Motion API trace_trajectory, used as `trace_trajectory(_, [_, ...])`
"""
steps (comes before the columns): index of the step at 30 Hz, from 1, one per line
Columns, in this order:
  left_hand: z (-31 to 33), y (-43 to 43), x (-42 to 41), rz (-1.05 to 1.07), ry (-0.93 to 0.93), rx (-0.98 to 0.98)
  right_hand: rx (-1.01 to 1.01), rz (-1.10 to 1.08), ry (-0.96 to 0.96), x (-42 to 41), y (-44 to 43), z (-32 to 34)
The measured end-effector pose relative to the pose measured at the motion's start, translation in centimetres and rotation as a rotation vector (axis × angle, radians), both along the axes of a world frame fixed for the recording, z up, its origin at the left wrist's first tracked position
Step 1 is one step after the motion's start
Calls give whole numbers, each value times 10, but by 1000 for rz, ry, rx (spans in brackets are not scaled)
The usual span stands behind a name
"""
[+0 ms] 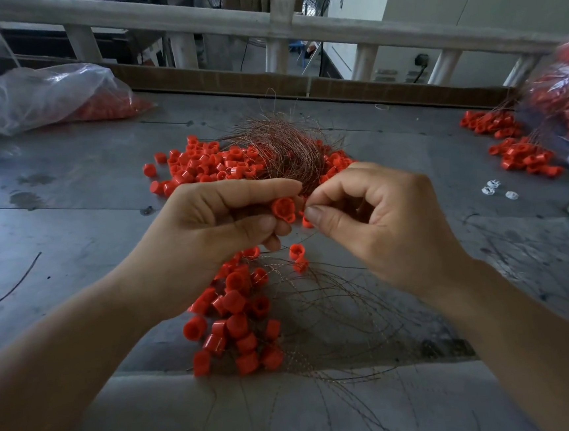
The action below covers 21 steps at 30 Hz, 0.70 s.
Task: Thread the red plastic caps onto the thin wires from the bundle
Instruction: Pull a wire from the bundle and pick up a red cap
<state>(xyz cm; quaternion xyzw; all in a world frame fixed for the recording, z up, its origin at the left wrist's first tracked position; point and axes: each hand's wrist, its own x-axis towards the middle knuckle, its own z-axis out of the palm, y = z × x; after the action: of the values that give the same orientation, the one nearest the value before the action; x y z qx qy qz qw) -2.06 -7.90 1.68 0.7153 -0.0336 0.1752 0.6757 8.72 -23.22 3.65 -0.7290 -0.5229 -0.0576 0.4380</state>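
Observation:
My left hand (221, 217) pinches a red plastic cap (284, 208) between thumb and fingers above the grey table. My right hand (376, 214) pinches a thin wire right beside that cap, thumb and forefinger tips pressed together. The wire itself is too fine to follow. Behind the hands lies the bundle of thin coppery wires (281, 150) on a heap of loose red caps (203, 165). Below the hands sits a cluster of red caps on wires (237, 319), their wires fanning toward the right.
A clear plastic bag with red caps (49, 98) lies at the back left. At the right edge, another bag of caps (565, 94) and a pile of capped wires (522, 156). Small white parts (497, 191) and a stray wire (17, 280) lie on the table. A railing runs behind.

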Motion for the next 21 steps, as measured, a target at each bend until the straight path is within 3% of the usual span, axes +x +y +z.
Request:
trace_trajectory(12, [1, 0, 1, -26, -50, -58, -10, 16, 60, 1, -1, 0])
trace_trajectory(17, [3, -1, 1, -46, -64, -196, -41, 90, 248, 2, -2, 4])
trace_trajectory(21, [2, -1, 0, -77, -34, -143, -55, 167, 441, 3, 0, 4])
